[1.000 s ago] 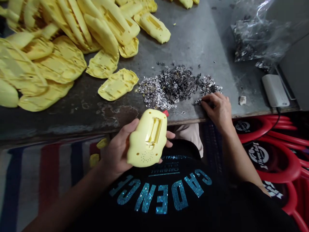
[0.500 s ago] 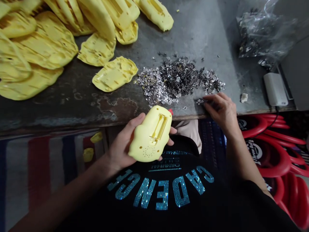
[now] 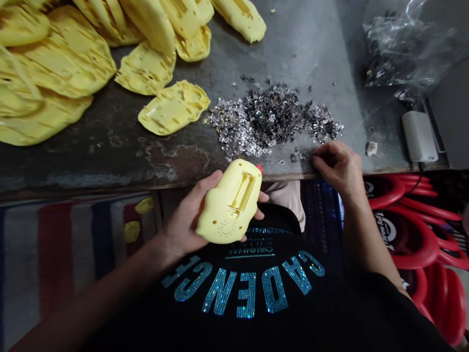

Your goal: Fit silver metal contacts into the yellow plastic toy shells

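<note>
Yellow plastic housing firmly held in left hand; right hand half-closed, hold unclear; careless brushing can scatter loose metal bits.

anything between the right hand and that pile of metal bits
Nothing visible blocks it. The right hand rests at the edge of the metal table, just below the pile of small metal pieces. Only a few stray metal bits lie between them.

A white power bank and a plastic bag lay on the table's right end, with red stools beyond it and striped cloth below its front edge.
</note>
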A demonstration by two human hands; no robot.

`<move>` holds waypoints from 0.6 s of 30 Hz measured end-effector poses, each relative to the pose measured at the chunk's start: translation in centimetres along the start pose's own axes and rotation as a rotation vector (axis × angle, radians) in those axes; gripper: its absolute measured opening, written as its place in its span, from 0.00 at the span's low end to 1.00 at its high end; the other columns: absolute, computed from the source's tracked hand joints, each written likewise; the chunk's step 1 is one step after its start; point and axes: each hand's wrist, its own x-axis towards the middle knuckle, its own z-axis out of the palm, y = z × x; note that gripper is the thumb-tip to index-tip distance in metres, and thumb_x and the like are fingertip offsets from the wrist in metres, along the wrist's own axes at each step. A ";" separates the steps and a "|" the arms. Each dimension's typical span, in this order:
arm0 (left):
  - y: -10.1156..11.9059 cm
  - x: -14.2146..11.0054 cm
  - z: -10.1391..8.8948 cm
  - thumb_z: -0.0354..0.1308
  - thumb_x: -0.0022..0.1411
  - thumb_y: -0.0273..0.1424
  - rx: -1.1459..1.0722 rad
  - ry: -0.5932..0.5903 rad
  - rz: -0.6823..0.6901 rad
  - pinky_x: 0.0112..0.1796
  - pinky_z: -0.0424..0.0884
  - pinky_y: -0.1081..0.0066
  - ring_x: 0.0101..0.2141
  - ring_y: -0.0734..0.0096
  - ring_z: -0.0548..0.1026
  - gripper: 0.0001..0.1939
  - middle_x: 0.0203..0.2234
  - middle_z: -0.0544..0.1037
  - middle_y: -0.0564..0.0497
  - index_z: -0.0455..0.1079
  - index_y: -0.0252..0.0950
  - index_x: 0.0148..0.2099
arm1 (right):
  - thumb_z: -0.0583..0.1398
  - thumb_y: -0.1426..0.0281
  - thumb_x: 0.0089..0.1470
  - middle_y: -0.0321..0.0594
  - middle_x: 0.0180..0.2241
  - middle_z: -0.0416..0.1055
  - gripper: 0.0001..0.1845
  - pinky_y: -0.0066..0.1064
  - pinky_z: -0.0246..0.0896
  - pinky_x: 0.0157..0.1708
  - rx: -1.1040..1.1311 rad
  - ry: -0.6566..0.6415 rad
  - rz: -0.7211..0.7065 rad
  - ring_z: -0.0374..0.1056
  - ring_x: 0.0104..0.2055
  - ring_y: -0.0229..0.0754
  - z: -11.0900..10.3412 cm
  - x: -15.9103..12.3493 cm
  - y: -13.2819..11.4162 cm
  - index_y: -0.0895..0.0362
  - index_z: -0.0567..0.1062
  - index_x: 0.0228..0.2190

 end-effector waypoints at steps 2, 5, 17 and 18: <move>0.0 0.1 -0.1 0.63 0.76 0.59 0.003 -0.002 0.002 0.32 0.91 0.60 0.46 0.47 0.92 0.34 0.55 0.90 0.40 0.80 0.39 0.68 | 0.65 0.65 0.63 0.40 0.37 0.81 0.05 0.41 0.65 0.38 0.015 0.013 0.003 0.73 0.35 0.47 0.0 -0.2 0.0 0.51 0.83 0.38; -0.1 0.2 -0.1 0.63 0.76 0.59 0.018 0.016 0.007 0.32 0.91 0.60 0.46 0.48 0.91 0.35 0.56 0.90 0.38 0.81 0.36 0.66 | 0.65 0.63 0.66 0.41 0.40 0.82 0.09 0.39 0.66 0.37 0.030 -0.004 -0.004 0.73 0.35 0.46 0.1 -0.5 -0.1 0.50 0.85 0.44; -0.3 0.0 -0.1 0.69 0.71 0.60 -0.011 0.059 -0.007 0.30 0.90 0.59 0.44 0.47 0.91 0.37 0.53 0.91 0.39 0.81 0.38 0.67 | 0.66 0.61 0.65 0.40 0.38 0.82 0.07 0.44 0.65 0.44 -0.077 -0.002 -0.034 0.75 0.37 0.49 0.1 -0.2 -0.3 0.50 0.82 0.37; -0.3 0.0 -0.1 0.68 0.71 0.60 -0.010 0.048 -0.006 0.30 0.90 0.59 0.44 0.47 0.91 0.36 0.54 0.90 0.39 0.81 0.38 0.66 | 0.66 0.61 0.65 0.40 0.37 0.82 0.07 0.45 0.64 0.46 -0.098 0.002 -0.031 0.75 0.38 0.50 0.0 -0.3 -0.2 0.50 0.82 0.36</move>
